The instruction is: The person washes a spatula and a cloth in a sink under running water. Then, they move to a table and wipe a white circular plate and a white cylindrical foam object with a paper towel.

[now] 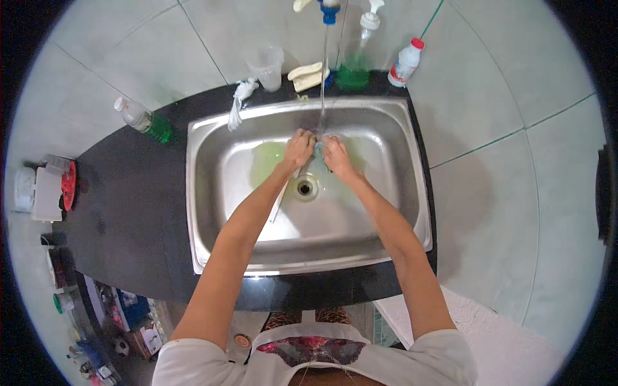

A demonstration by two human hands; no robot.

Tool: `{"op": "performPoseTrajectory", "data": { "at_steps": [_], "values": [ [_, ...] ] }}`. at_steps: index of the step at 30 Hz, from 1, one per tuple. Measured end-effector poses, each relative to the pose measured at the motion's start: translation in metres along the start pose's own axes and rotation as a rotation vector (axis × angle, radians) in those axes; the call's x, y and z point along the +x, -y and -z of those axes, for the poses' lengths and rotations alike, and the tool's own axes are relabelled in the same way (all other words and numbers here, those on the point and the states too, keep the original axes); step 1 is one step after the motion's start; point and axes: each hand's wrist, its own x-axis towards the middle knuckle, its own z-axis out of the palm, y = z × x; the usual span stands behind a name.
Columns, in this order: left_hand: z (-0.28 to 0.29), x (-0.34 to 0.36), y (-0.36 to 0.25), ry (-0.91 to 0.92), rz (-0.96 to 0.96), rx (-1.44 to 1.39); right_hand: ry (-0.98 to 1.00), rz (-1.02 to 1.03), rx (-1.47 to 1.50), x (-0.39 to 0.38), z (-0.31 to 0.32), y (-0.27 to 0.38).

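At twelve o'clock from the drain (305, 188) of the steel sink (322, 225), a small bluish piece (318, 149) lies between the person's two hands, against the right hand's fingers and just beside the left; its kind is too indistinct to name. The right hand (335, 154) is closed on it. The left hand (299, 147) has curled fingers; I cannot tell whether it grips anything. Both forearms reach in from six o'clock, converging, elbows slightly bent, backs of the hands uppermost. Water (323, 77) falls from twelve o'clock, close by the hands. The dark tabletop (129, 212) extends toward nine o'clock.
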Motion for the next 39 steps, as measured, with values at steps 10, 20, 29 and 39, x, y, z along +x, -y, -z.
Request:
{"op": "performPoseTrajectory", "data": {
  "at_steps": [10, 20, 29, 39],
  "values": [
    [0.041, 0.023, -0.066, 0.087, 0.693, -1.333, -0.148, -0.134, -0.018, 0.052, 0.037, 0.068],
    [-0.021, 0.034, -0.061, -0.278, 0.813, -1.793, -0.099, -0.496, 0.518, 0.038, 0.025, 0.055],
    [-0.045, 0.045, -0.016, -0.422, 0.706, -1.125, -0.209, -0.150, 0.260, 0.024, 0.014, 0.045],
    [-0.025, 0.044, -0.019, -0.260, 0.632, -0.964, -0.294, -0.152, 0.130, 0.047, 0.001, 0.032]
  ]
}}
